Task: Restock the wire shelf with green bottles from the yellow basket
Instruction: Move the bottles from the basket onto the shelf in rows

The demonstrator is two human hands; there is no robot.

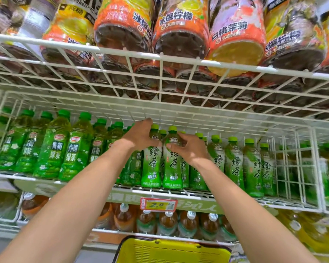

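My left hand (139,135) is curled over the shoulder and neck of a green bottle (152,164), fingers wrapped round it just under the cap, and my right hand (188,147) pinches the second green bottle (172,166) at the same height, thumb in front and fingers behind. Both bottles are upright and touch side by side at the front edge of the wire shelf (179,193), near its middle; I cannot tell whether their bases already rest on the wire. More bottles of the same kind (234,164) run toward the right end of the shelf, and darker green bottles (51,149) fill the left end. A red and yellow price tag (158,204) hangs on the front rail just below my two bottles. The yellow basket (171,251) sits low between my forearms, only its rim and near wall showing. The upper shelf (160,56) carries orange-labelled bottles (180,25), and brown bottles with white caps (167,223) stand on the level below.
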